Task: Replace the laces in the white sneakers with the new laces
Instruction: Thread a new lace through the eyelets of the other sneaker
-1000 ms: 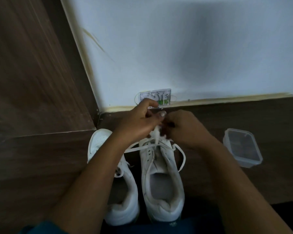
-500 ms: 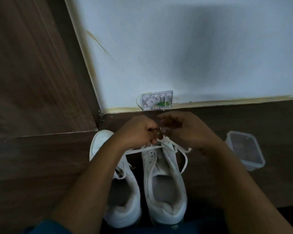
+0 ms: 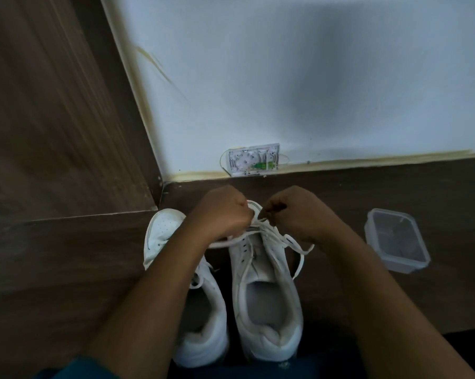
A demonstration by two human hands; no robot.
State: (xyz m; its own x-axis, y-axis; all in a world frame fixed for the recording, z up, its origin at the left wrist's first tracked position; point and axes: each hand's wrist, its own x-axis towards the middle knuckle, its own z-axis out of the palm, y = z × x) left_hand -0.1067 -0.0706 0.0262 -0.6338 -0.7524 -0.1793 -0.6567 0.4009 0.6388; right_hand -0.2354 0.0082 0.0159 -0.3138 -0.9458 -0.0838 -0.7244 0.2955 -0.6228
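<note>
Matt white sneakers (image 3: 269,269) stand on wood-grain floor (image 3: 53,255) near clear plastic container (image 3: 403,265).

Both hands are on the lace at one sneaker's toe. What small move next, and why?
Probably pull both ends outward to snug the toe row. Left hand and right hand each grip the lace at the toe end of the sneaker, slack trails both sides, and upper eyelets look empty.

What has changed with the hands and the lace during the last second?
The left hand and the right hand sank from before the wall box toward the right-side sneaker and parted a little, still pinching its lace. The other sneaker and the plastic container stayed put.
</note>
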